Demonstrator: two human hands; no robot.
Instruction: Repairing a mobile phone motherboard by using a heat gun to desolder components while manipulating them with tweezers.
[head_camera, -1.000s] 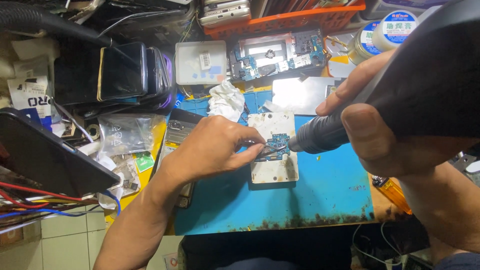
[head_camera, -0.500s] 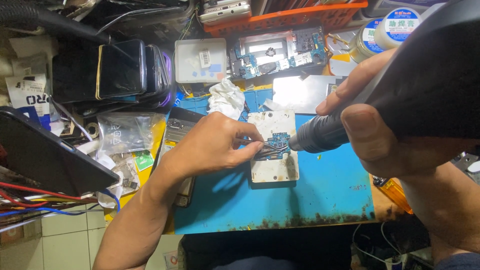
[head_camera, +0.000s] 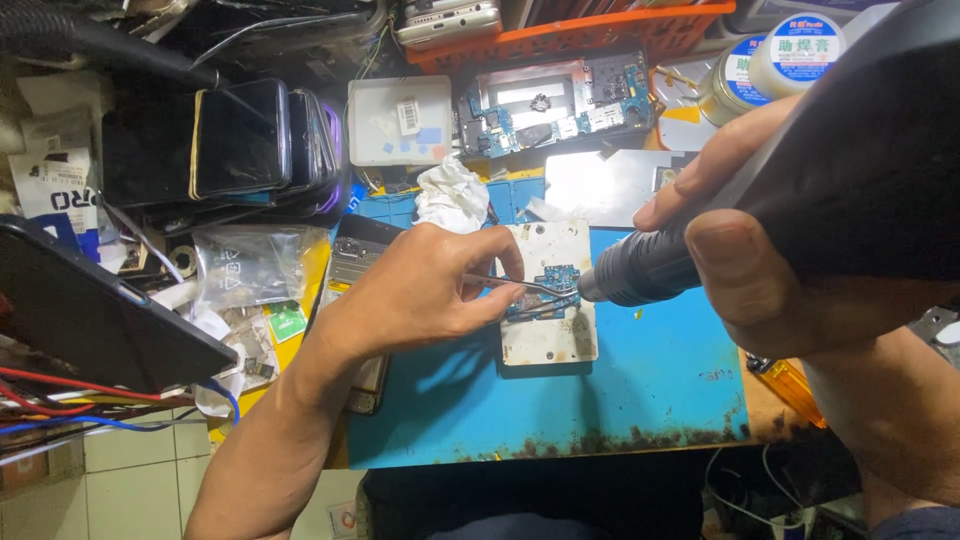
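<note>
My left hand (head_camera: 420, 290) has slid its tweezers (head_camera: 515, 286) slightly nearer the small blue board (head_camera: 552, 290); the hot-air nozzle (head_camera: 640, 268) barely shifted.

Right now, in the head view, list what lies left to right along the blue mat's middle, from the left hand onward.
Left hand → tweezers → small blue circuit board on the white plate → black hot-air nozzle → right hand.
</note>
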